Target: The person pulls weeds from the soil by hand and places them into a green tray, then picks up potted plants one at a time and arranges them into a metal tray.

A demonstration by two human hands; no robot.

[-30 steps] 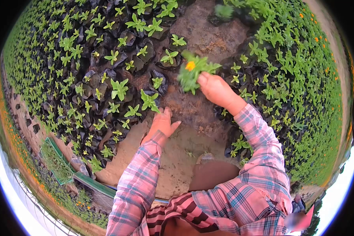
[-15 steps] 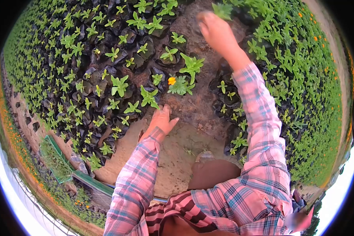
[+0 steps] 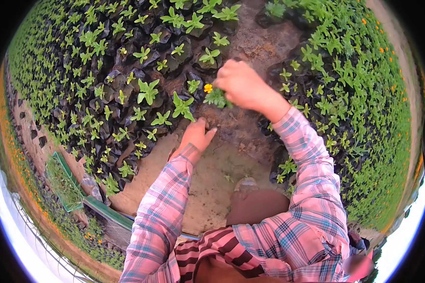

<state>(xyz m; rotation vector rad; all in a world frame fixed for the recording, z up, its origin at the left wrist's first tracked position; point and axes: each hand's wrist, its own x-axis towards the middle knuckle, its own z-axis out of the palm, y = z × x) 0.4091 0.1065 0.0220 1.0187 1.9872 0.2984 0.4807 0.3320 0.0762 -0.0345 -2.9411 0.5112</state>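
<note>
My left hand [image 3: 197, 137] rests low at the front edge of the bagged plants, thumb apart from its fingers. Just above its fingertips stands a leafy green seedling [image 3: 182, 107]; I see nothing held in this hand. My right hand [image 3: 241, 85] is over the bare soil with its fingers curled down. What they close on is hidden beneath the hand. Right beside its fingers is a marigold plant [image 3: 216, 98] with feathery leaves and one yellow flower [image 3: 208, 88].
Dense seedlings in black plastic bags [image 3: 148, 59] fill the left. Taller plants [image 3: 359, 94] stand on the right. Between them runs a strip of damp soil [image 3: 259, 40]. A green crate [image 3: 63, 181] with cut greenery lies lower left. My knee [image 3: 257, 207] is below.
My right hand has come back from a feathery plant at the far end of the soil strip to beside the marigold. My left hand has barely moved.
</note>
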